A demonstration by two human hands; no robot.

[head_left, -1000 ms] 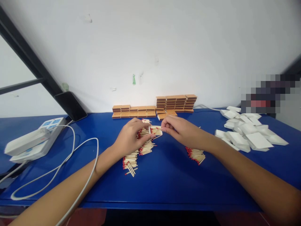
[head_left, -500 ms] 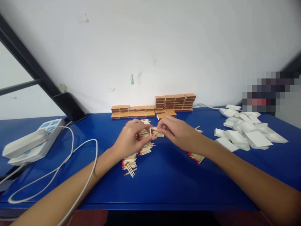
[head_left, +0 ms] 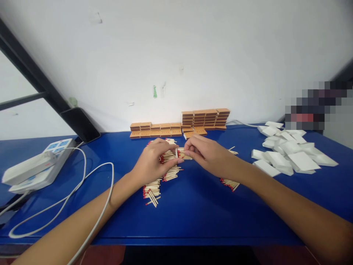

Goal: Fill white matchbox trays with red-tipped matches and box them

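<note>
One white tray (head_left: 177, 152) of matches (head_left: 182, 155): left hand (head_left: 154, 159) grips it between fingers; right hand (head_left: 205, 152) at its end, fingers narrowed, hold undetermined.

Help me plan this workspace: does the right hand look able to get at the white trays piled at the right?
Probably yes: no obstacle shows between the right hand and the white trays, though it is busy at the small tray of matches and would likely have to leave that first.
</note>
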